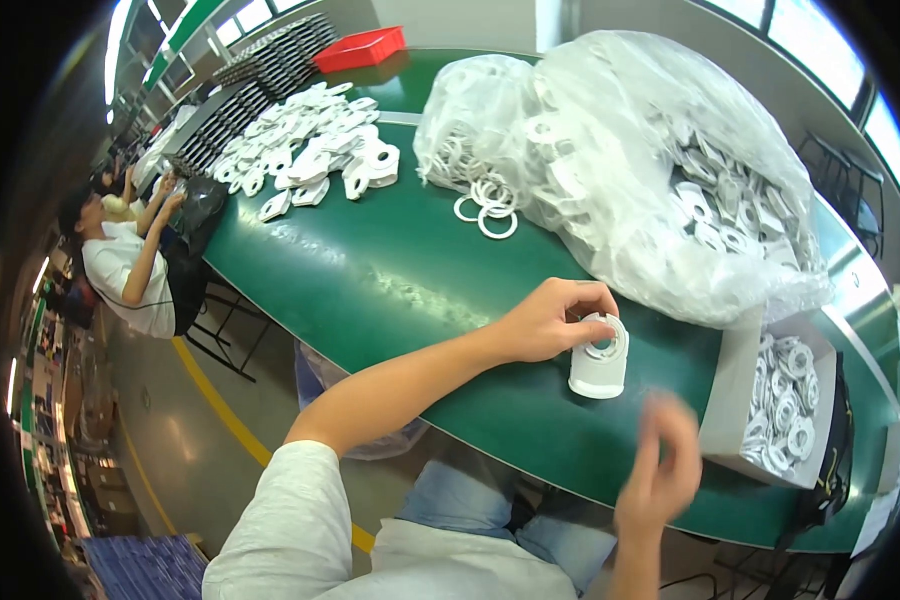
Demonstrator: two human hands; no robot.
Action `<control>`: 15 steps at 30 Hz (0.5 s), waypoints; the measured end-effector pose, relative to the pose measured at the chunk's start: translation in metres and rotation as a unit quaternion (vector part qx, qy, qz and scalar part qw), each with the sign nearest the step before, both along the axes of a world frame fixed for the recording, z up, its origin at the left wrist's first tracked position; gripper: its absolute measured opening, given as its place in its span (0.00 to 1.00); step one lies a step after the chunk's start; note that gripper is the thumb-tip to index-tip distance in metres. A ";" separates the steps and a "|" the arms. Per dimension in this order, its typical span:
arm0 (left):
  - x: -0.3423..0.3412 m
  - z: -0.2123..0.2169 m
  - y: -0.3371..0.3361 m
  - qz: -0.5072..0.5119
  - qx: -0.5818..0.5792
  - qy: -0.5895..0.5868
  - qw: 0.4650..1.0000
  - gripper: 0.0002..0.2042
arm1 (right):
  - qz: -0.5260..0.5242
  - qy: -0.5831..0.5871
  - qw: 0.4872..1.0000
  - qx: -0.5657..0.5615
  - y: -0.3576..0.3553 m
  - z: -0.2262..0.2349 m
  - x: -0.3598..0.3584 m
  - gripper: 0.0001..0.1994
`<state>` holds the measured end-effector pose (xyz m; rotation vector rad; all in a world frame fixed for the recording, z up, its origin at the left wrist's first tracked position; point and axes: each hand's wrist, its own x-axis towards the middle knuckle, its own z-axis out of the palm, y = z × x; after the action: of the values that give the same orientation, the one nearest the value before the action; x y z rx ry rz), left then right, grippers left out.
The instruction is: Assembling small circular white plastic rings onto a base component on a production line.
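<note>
My left hand [558, 322] is closed on a white plastic part [598, 374] at the green table's near side. The part has a round hole near its top and a flat, rounded lower end. Finger and thumb grip it at the hole's rim. To the right, my right hand [660, 462] is in the air near the table's edge, its fingers bent and smeared by motion. Whether it holds anything I cannot make out. Beside it stands an open box [726, 400] of white rings [782, 400].
A large clear plastic bag [620, 110] of white parts lies beyond my hands. Loose white rings [490, 205] lie by a smaller bag [470, 100]. Farther left are a pile of white parts [315, 140], stacked dark trays [240, 110] and a red bin [360, 48]. A person [135, 255] sits at left.
</note>
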<state>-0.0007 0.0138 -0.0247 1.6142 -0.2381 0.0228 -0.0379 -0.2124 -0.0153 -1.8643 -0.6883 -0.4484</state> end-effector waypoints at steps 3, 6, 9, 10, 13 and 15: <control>0.002 -0.007 0.004 0.021 0.026 -0.008 0.999 0.07 | 0.106 -0.045 0.993 -0.010 -0.092 -0.072 -0.097 0.10; -0.001 0.000 0.002 0.040 0.102 -0.049 0.993 0.07 | -0.281 0.364 0.888 0.024 -0.145 -0.142 -0.184 0.08; -0.002 -0.016 0.008 0.044 0.090 -0.044 0.994 0.08 | -0.286 0.352 0.891 -0.014 -0.174 -0.147 -0.168 0.08; -0.002 -0.015 0.007 0.048 0.088 -0.030 0.994 0.08 | -0.285 0.346 0.894 -0.022 -0.179 -0.146 -0.167 0.09; 0.004 -0.012 0.001 0.034 0.087 -0.016 0.996 0.08 | -0.292 0.343 0.892 -0.031 -0.143 -0.099 -0.146 0.09; 0.002 -0.012 0.004 0.044 0.093 -0.008 0.995 0.08 | -0.280 0.347 0.894 -0.039 -0.137 -0.094 -0.143 0.09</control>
<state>0.0010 0.0177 -0.0372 1.8103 -0.1859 0.0822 -0.1806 -0.3498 -0.1097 -2.0982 0.3295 -0.0795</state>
